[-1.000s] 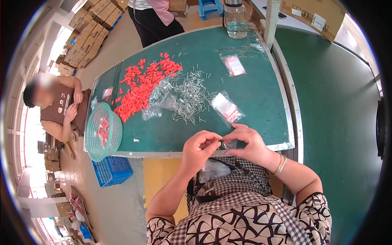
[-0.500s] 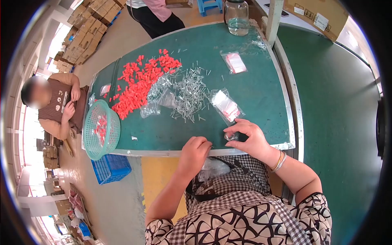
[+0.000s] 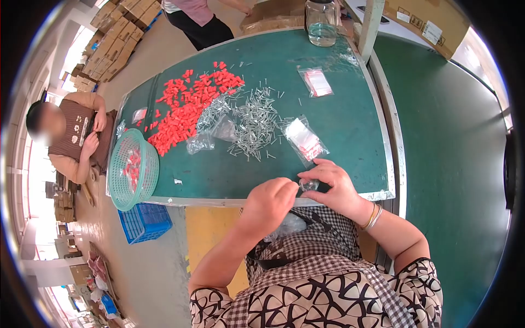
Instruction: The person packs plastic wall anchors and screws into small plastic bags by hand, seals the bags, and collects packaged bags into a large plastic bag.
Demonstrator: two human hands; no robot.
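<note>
My right hand [image 3: 338, 188] curls thumb and fingers around a small clear plastic bag [image 3: 309, 185] at the table's near edge. Beside the bag's left side, my left hand [image 3: 270, 203] is closed with its fingertips pinched together; whatever is between them is too small or hidden. Just beyond my right hand lies a stack of clear zip bags with white and red print [image 3: 304, 139]. Farther left is a heap of metal screws [image 3: 256, 123], bordered by loose red plastic plugs [image 3: 188, 109]. Crumpled clear bags [image 3: 201, 142] rest against both heaps.
A green mesh basket [image 3: 116, 169] with red pieces stands at the table's left end, above a blue crate [image 3: 145, 223]. Another bag stack [image 3: 317, 82] and a jar of liquid [image 3: 321, 24] are at the back. A seated person [image 3: 76, 131] works at left; another person stands behind.
My left hand has moved right and up, bringing its fingertips to the small bag. My right hand stays nearly in place. The standing person behind has shifted, with an arm now reaching toward a carton.
</note>
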